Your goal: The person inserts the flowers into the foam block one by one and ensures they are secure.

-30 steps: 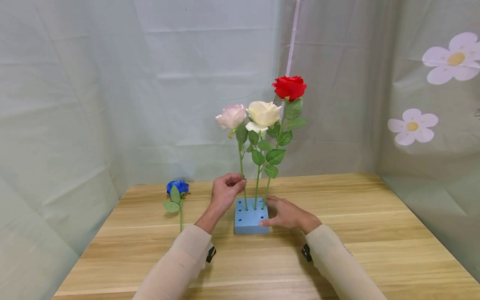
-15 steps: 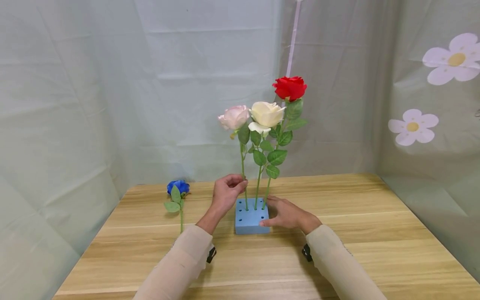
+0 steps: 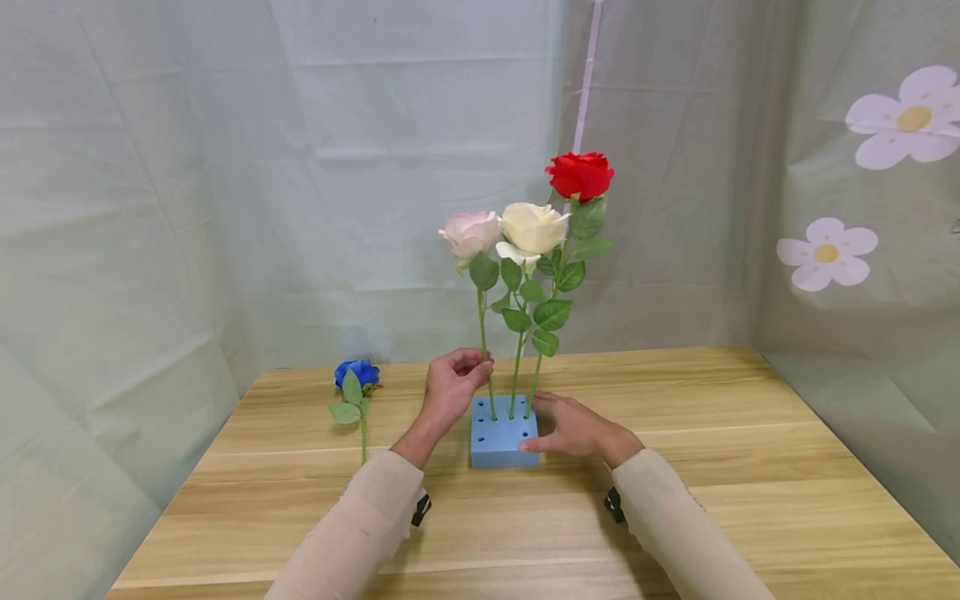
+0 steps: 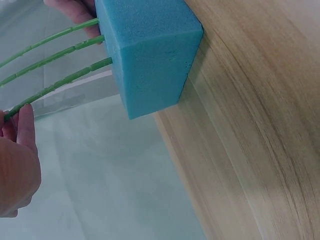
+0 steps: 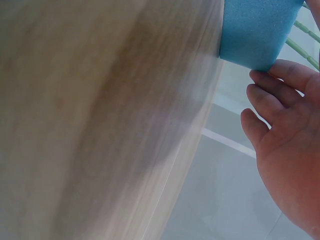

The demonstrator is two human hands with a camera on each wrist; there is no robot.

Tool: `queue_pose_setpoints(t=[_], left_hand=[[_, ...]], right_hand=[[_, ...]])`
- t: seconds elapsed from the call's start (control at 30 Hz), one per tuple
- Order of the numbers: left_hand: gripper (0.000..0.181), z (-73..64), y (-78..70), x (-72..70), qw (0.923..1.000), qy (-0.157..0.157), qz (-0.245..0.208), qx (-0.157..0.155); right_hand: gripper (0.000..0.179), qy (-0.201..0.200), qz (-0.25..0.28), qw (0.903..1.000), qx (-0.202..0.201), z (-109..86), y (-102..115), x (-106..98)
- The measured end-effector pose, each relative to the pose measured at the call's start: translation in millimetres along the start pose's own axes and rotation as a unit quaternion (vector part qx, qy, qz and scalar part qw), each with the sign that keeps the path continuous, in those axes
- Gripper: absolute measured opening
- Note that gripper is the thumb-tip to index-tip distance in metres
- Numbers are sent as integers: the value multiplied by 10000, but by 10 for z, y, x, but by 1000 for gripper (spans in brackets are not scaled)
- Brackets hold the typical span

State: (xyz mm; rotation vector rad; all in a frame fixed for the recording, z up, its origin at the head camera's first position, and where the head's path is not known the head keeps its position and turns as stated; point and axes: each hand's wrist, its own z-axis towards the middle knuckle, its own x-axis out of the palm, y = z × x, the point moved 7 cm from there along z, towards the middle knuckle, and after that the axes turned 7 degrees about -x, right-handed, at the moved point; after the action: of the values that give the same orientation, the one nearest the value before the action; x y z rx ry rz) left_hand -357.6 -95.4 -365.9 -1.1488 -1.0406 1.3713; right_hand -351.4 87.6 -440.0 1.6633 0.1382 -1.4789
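Note:
A pale pink rose (image 3: 471, 234), a cream rose (image 3: 532, 229) and a red rose (image 3: 580, 176) stand side by side with their stems in the middle row of holes of a light blue foam block (image 3: 504, 454). My left hand (image 3: 452, 387) pinches the pink rose's green stem (image 4: 65, 81) between thumb and fingers, a little above the block. My right hand (image 3: 573, 427) holds the block at its right side, thumb at the front and fingers behind. In the right wrist view those fingers (image 5: 295, 75) touch the block's far edge.
A blue rose (image 3: 356, 374) lies on the wooden table (image 3: 720, 500) to the left, its lower stem partly behind my left sleeve. Several other holes show in the block's top. Grey-green curtains (image 3: 420, 125) hang behind and at both sides.
The pink rose has shifted slightly right and turned on its stem, so its leaves face differently. My left hand keeps its pinch, and my right hand stays on the block.

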Motion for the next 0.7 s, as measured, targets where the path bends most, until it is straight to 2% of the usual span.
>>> queue_pose_setpoints(t=[0.37,0.43,0.53,0.6,0.7], left_hand=[[17,-3,7,9,10000,58,11,-50],[18,-56,-72,13,9999,77,72,-92],[21,-64,-80,6,9998,104,121,-146],[22,-66,-75,-15,9996,81,182,-185],[25,-29,10,-67,9996,35,211,-164]], right_hand=[[90,22,-18,10000,51,3,-15,9],[90,19,-21,10000,53,2,-12,9],[90,31,14,10000,73,-3,-10,13],[91,38,40,9999,86,-5,-10,14],[91,37,64,9999,80,-7,-11,10]])
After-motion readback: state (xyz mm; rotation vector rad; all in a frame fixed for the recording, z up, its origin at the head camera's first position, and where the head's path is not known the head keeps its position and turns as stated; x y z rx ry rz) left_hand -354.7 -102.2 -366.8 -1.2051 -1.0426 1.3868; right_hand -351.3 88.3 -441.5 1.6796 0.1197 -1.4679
